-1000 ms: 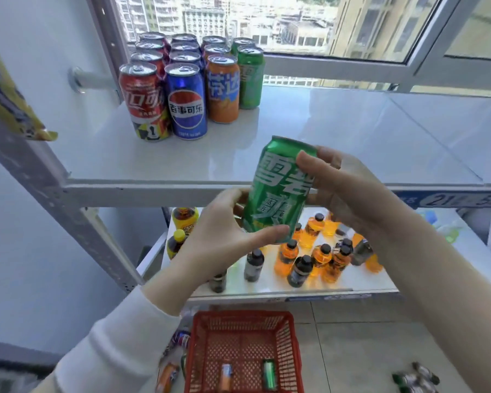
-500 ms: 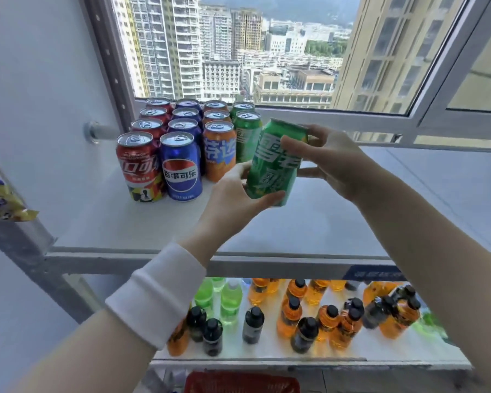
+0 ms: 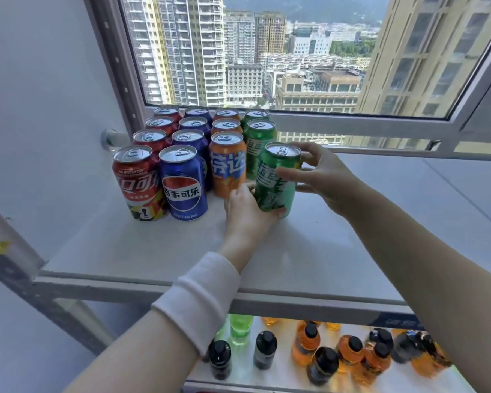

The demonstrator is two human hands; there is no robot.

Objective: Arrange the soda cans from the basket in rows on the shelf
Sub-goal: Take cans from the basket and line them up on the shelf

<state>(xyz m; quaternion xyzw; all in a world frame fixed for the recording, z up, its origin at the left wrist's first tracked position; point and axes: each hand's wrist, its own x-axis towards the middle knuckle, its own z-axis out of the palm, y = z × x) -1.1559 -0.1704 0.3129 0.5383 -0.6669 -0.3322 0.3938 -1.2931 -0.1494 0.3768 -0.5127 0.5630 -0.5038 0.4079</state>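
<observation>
While you gripped it two-handed, the green Sprite can (image 3: pixel 277 180) sat at the front of the rightmost row on the white shelf (image 3: pixel 153 245).
From the left, red Coca-Cola cans (image 3: pixel 138 182), blue Pepsi cans (image 3: pixel 183 184) and orange Fanta cans (image 3: pixel 227 163) ran back in rows toward the window (image 3: pixel 295 52). Your left hand (image 3: pixel 247 214) curled round the Sprite can's base and your right hand (image 3: pixel 326 177) clasped its upper side. It leaned slightly; whether it touched the shelf couldn't be told.

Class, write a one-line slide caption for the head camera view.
Left hand and right hand hold a green can at the shelf, in front of two green cans, beside the orange row.
</observation>
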